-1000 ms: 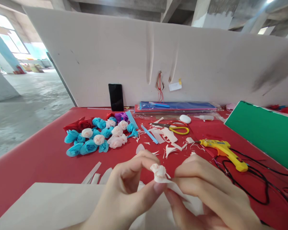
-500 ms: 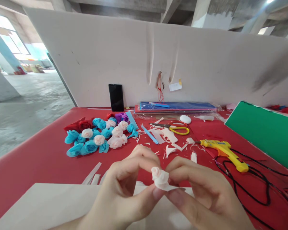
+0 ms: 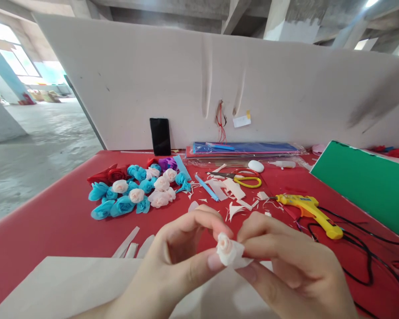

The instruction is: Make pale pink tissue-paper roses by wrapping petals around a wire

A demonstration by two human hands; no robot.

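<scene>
One white paper rose (image 3: 227,253) between left hand (image 3: 177,261) and right hand (image 3: 292,266), each pinching it. From the rose, I note: coloured blooms (image 3: 147,186), ten o'clock; scissors (image 3: 232,176), twelve; yellow glue gun (image 3: 305,206), two.

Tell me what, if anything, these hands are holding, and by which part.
A small pale flower: the left hand pinches it at its left side, while the right hand pinches its loose edge on the right.

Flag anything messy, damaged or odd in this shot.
Pale scraps lie strewn around the scissors, untidy beside the clustered flowers. The upright white panel has a dark smudge at right, so it looks soiled.
</scene>
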